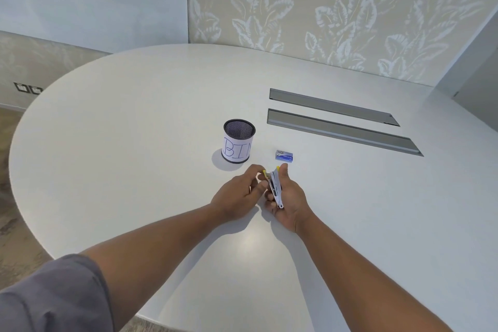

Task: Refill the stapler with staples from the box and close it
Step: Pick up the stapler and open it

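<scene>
Both hands meet above the white table (134, 143), a little near of its middle. The right hand (289, 197) holds the stapler (275, 186) in its palm, with the fingers curled around the body from the right and the thumb stretched along the side toward the far end. The stapler is small, white and silver, and it points away from the person, tilted slightly to the left. Its top seems to be lifted from the base at the far end, where two yellow tips stand a little apart. The left hand (238, 193) comes from the left and its fingertips pinch the left yellow tip; the other fingers are bent inward.

The box of staples (284, 156), small and blue with white, lies on the table just far of the hands, slightly to the right. I cannot tell if it is open. To the left of the box stands a black mesh cup (238, 144) wrapped in white paper with the letters "BIN". Far right, two long grey slots (342, 127) are set into the table.
</scene>
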`<action>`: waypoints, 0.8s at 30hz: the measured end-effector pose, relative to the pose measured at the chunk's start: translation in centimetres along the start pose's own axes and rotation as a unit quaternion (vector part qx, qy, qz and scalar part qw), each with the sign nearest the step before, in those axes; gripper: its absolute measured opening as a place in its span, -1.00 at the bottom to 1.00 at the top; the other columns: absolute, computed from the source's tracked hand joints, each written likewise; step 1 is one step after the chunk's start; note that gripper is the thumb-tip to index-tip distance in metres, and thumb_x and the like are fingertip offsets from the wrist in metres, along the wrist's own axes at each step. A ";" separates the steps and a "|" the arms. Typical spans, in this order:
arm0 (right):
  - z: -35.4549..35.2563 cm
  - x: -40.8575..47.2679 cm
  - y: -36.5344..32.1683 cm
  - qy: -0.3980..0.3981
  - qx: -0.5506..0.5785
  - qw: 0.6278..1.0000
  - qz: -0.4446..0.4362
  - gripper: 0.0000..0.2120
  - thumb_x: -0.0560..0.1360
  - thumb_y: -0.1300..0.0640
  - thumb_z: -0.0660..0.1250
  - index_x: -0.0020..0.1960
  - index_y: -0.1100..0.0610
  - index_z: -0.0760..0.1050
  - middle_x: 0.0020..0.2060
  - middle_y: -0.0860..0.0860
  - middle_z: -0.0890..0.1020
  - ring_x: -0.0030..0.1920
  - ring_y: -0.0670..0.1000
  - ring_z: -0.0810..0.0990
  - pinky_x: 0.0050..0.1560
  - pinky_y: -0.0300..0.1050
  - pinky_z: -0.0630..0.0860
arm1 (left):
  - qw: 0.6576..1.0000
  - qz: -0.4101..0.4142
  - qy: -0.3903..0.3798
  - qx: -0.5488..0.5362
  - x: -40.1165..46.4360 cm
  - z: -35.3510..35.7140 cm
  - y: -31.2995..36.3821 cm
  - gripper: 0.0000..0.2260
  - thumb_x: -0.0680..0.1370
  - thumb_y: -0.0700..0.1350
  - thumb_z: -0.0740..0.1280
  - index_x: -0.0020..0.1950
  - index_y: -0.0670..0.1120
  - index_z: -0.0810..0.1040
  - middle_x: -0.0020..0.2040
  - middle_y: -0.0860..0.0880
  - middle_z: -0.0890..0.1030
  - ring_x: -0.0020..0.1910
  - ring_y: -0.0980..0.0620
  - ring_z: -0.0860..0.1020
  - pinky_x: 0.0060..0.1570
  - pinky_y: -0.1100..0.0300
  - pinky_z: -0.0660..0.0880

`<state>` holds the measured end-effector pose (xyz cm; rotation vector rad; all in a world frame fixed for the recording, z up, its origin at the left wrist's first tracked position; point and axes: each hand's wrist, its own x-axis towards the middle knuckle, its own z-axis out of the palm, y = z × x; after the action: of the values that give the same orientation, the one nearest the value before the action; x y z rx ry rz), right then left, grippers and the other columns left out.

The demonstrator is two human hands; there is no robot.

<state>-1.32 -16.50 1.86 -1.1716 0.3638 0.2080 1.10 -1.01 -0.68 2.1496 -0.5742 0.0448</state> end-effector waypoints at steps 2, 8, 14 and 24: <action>0.2 -0.2 0.2 0.008 -0.015 0.999 -0.029 -0.51 0.58 -0.30 0.22 -0.01 0.13 0.60 -0.37 0.01 0.55 -0.45 -0.06 0.41 -0.50 -0.24 0.33 | 1.000 -0.008 0.000 -0.013 0.1 -0.1 0.2 -0.81 0.64 0.17 0.16 0.20 0.16 0.35 -0.21 0.11 0.58 -0.29 0.18 0.52 -0.23 0.09 0.45; 0.1 -0.5 0.3 0.014 -0.104 0.988 -0.111 -0.65 0.68 -0.12 0.19 0.03 0.18 0.48 -0.35 0.10 0.55 -0.45 0.00 0.44 -0.47 -0.16 0.41 | 0.992 -0.046 0.030 -0.115 0.4 -0.1 1.2 -0.83 0.63 0.06 0.29 -0.01 -0.03 0.45 -0.22 0.05 0.62 -0.36 0.13 0.47 -0.22 0.12 0.46; -1.1 -0.1 0.2 0.023 -0.182 0.968 -0.170 -0.75 0.69 0.03 0.23 0.08 0.23 0.52 -0.22 0.16 0.62 -0.33 0.05 0.60 -0.29 -0.08 0.62 | 0.967 -0.119 0.024 -0.223 1.5 0.0 2.6 -0.81 0.60 -0.04 0.34 -0.13 -0.13 0.50 -0.36 0.02 0.58 -0.45 0.06 0.49 -0.39 0.27 0.43; -1.9 0.4 0.5 0.042 -0.389 0.868 -0.305 -0.75 0.61 -0.12 0.22 -0.11 0.03 0.38 -0.40 -0.05 0.50 -0.39 -0.11 0.41 -0.34 -0.16 0.40 | 0.967 -0.124 0.082 -0.209 2.1 1.5 2.8 -0.78 0.59 0.05 0.17 -0.11 -0.08 0.41 -0.35 0.08 0.51 -0.36 0.06 0.48 -0.24 0.01 0.48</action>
<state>-1.45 -18.03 0.65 -2.0393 -0.0550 -0.2888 1.58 -4.41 1.05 1.7679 -0.1930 -0.0340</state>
